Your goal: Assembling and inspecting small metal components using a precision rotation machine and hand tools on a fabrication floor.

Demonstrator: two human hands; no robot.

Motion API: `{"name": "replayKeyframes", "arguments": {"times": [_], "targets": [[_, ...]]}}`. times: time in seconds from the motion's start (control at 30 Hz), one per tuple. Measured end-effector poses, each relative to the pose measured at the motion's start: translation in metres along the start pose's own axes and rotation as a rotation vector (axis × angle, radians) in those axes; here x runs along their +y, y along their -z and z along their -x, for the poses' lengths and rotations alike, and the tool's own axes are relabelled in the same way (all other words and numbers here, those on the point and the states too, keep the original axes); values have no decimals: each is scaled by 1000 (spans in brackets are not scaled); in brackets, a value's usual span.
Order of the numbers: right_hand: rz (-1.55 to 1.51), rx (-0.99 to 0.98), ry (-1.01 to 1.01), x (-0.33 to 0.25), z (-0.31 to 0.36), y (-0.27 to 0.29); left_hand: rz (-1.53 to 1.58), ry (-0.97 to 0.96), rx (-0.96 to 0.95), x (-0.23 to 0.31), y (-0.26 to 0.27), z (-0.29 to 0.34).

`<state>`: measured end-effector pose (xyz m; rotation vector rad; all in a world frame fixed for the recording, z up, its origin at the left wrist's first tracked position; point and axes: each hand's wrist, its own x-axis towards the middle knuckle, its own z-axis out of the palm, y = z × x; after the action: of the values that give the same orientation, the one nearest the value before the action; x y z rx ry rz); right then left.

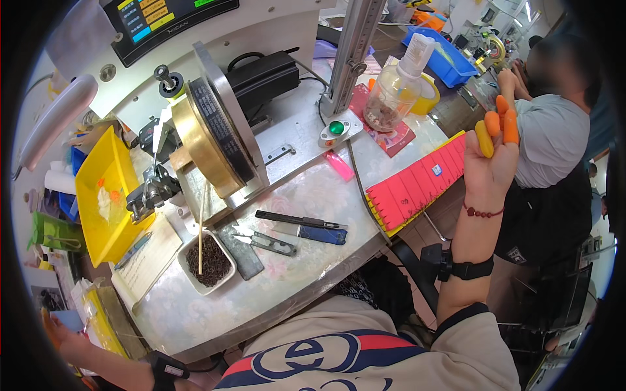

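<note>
My right hand [493, 163] is raised at the right, palm showing, with orange cots on the fingers and a yellow one on the thumb. Its fingers are spread, and nothing is seen in them. It is nearest to a red sheet with slit strips [417, 186] on a yellow backing. At the lower left rim, my left hand [68, 342] also wears an orange cot; its grip is too dim and cut off to judge. Between my arms, a white dish [222, 285] of dark granules holds a wooden stick [201, 231]. Thread snips [267, 242] and a black pen-like tool [300, 219] lie beside it.
A machine with a brass wheel [208, 146] stands at the back of the table [313, 267]. Left of it is a yellow tray [98, 221]. A clear pump bottle [394, 98] and blue bin [440, 58] stand behind. Another person [554, 130] sits at the right.
</note>
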<state>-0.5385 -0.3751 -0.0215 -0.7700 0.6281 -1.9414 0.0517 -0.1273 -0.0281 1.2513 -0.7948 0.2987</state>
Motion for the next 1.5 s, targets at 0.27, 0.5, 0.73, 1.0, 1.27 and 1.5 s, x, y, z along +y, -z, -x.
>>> {"name": "replayKeyframes", "arguments": {"times": [0.27,0.5,0.73,1.0,1.27,1.5], "targets": [[-390,-212,-356,15,48,-30,88,-276,-924,98,-173,128],[-470,-317,-575,32,91,-68,431,-382,-1282,124,-244,196],[-512,-296,-667,42,105,-80,363,-644,-1091,118,-248,214],[-521,-262,-681,52,111,-83,357,-683,-992,108,-245,216],[-526,-266,-721,51,114,-85,528,-477,-1049,101,-247,219],[-593,-293,-753,51,115,-84,532,-544,-962,99,-247,223]]}}
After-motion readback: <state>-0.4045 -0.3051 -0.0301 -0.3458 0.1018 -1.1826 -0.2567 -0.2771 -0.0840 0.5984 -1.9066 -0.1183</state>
